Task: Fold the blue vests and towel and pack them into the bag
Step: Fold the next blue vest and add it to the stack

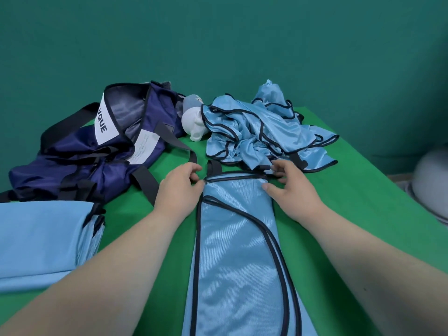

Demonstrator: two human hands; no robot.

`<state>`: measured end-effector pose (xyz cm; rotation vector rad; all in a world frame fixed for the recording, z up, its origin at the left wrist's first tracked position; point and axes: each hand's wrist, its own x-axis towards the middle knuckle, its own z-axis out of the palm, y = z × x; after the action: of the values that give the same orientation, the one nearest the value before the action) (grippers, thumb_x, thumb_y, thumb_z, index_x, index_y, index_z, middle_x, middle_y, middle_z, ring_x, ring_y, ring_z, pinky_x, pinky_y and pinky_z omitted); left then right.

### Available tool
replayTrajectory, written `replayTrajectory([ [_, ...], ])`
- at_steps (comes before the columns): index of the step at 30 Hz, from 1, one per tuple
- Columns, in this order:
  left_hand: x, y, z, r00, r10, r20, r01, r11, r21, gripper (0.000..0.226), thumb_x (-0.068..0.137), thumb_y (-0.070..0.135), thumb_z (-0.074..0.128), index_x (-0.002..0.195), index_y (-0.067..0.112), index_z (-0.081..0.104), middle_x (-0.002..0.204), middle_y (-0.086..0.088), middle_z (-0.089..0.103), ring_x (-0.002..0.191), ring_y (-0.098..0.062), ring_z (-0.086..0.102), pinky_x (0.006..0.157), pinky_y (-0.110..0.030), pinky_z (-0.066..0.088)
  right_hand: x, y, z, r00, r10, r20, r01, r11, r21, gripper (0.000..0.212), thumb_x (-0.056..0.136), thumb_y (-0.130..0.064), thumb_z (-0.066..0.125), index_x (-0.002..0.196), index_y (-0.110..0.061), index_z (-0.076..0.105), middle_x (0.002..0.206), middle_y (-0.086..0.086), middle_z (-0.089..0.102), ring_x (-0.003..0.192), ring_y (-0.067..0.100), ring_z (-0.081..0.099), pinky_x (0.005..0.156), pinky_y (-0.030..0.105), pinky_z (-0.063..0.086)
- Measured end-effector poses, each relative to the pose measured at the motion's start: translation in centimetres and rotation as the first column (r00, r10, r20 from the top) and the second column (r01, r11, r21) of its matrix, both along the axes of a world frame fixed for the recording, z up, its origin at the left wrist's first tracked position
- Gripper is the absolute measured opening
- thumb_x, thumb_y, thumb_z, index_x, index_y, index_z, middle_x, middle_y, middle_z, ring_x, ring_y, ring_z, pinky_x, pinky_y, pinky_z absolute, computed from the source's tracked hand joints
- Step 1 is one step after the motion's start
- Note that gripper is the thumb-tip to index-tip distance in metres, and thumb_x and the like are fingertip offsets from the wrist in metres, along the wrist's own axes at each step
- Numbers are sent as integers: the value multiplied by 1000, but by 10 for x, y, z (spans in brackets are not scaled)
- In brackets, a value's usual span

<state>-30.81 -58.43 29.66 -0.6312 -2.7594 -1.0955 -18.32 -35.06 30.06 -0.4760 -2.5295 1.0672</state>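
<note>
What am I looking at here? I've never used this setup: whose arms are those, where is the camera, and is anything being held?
There is no machine here. This is one picture from a camera worn on a person's head, looking forward and down, so the two bare arms are the wearer's own.

The left hand and right hand each pinch a far corner of a long vest, shiny light blue with dark trim, folded into a narrow strip on the green table.

Beyond it lies a heap of vests, not yet folded. At the far left, the navy bag lies open with its straps loose. A white object sits between the bag and the heap; I can't tell what it is. At the near left lies a folded blue cloth, matte, likely the towel.
</note>
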Motion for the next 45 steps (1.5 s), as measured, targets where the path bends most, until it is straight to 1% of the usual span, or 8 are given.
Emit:
replayTrajectory([
  [4,28,-11,11,963,-111,-247,74,985,-156,26,91,13,61,116,19,67,103,2,60,101,-23,56,91,-45,48,43,-14,0,999,-11,43,11,1000,-4,53,90,-32,71,138,-23,49,135,-11,54,118,3,47,103,26,38],
  [9,114,-39,9,961,-225,-163,211,972,-100,17,94,13,59,104,21,69,97,12,57,98,-14,52,90,-33,45,96,-38,-1,994,10,110,-14,999,43,45,90,-32,71,131,-23,56,125,-13,55,118,6,50,97,21,35],
  [14,213,-76,13,947,-314,62,320,940,-121,10,93,34,55,84,35,59,84,21,57,88,0,50,84,-30,46,140,-64,2,992,35,118,-38,999,27,34,90,-30,70,122,-25,61,115,-15,56,107,4,50,91,20,36],
  [21,295,-100,15,973,-225,49,225,880,-419,56,73,86,33,81,34,52,91,20,43,96,-5,36,91,-32,26,191,-91,3,991,73,114,-68,996,-54,26,90,-27,70,115,-28,63,112,-15,61,105,6,56,87,22,39],
  [25,308,-100,19,979,-203,4,186,886,-424,26,85,59,54,86,33,56,95,19,44,100,-9,38,95,-32,27,216,-99,0,991,91,96,-86,995,-53,23,90,-26,70,112,-28,63,112,-14,61,104,4,55,89,22,41],
  [29,305,-103,32,987,-101,128,122,978,-168,7,86,37,62,82,35,56,75,16,60,81,-8,56,84,-28,41,234,-102,-2,987,136,81,-134,991,-28,23,86,-19,72,105,-29,62,110,-11,61,102,6,56,93,24,43],
  [36,276,-125,28,980,-27,195,69,975,-210,29,92,33,63,119,34,54,74,9,56,70,-8,55,60,-28,41,254,-112,-8,946,282,161,-301,947,109,30,84,-28,72,113,-29,62,128,-17,47,123,1,42,108,17,28],
  [45,295,-149,-1,955,-256,-147,229,956,-182,17,97,22,60,111,27,68,103,21,51,105,-2,44,95,-30,44,263,-114,-14,923,369,110,-385,877,286,19,81,-30,70,100,-25,69,115,-15,50,115,5,47,103,26,38],
])
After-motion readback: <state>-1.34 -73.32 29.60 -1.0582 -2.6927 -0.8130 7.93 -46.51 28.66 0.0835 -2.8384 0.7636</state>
